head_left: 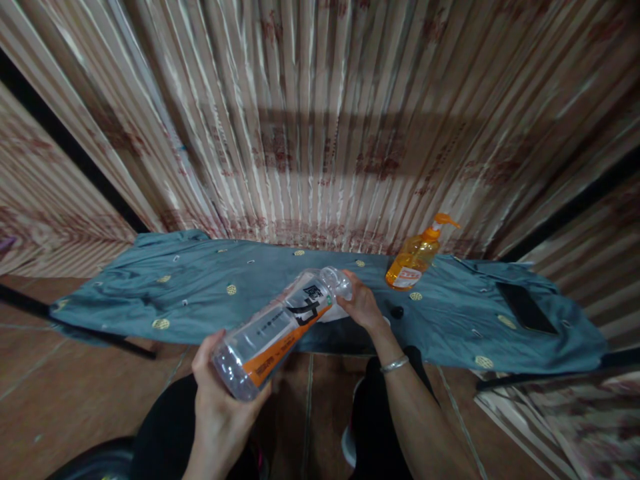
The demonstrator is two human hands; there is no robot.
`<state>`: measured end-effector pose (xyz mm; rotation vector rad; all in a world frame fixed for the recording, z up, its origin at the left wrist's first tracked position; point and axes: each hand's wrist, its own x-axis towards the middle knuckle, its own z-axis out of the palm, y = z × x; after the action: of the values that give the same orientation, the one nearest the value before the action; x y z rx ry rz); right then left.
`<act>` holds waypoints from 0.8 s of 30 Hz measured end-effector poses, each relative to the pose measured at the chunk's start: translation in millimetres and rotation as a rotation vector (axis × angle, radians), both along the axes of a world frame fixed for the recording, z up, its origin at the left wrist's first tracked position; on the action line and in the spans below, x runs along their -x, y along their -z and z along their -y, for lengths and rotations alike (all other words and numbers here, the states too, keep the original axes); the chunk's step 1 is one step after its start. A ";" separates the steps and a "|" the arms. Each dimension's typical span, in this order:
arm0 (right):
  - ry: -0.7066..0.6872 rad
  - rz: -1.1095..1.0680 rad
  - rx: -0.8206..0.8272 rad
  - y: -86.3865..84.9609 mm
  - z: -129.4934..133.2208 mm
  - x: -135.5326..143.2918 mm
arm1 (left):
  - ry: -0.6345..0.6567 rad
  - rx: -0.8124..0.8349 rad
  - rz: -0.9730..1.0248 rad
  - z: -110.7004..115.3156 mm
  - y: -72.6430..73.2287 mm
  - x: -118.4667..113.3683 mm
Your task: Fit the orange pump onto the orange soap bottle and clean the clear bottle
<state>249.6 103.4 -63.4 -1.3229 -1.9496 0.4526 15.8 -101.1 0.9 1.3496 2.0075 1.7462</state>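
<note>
A clear plastic bottle (280, 333) with an orange and black printed label is held tilted above the cloth-covered table, its mouth end up and to the right. My left hand (220, 387) is wrapped round its base. Closed at the neck end, my right hand (361, 301) has its fingers against the bottle; a silver bangle is on that wrist. Something white (333, 312) shows behind the bottle near my right hand, mostly hidden. Just right of that hand a small black cap-like object (397, 311) lies on the cloth.
The narrow table bears a teal patterned cloth (200, 267). On it stand an orange pump bottle (413, 260) and, at the right, a dark phone (525, 308). A pleated curtain (320, 133) hangs right behind. Black poles (75, 143) slope at both sides.
</note>
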 end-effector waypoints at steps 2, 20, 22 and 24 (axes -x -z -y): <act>-0.007 -0.001 0.005 -1.1 0.5 0.0 | 0.001 -0.010 -0.003 -0.6 0.7 0.4; -0.013 -0.004 0.011 -5.1 3.1 -0.5 | 0.029 0.001 -0.010 0.8 0.4 1.9; -0.006 -0.010 0.017 -6.8 4.3 0.0 | 0.022 0.007 -0.019 1.1 -1.1 0.9; -0.006 -0.020 0.023 -8.1 5.1 0.6 | 0.011 0.013 -0.024 1.1 -2.4 -0.5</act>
<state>249.0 98.2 -55.3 -1.3223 -1.9372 0.4905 16.3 -102.2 3.3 1.3816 2.0161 1.7178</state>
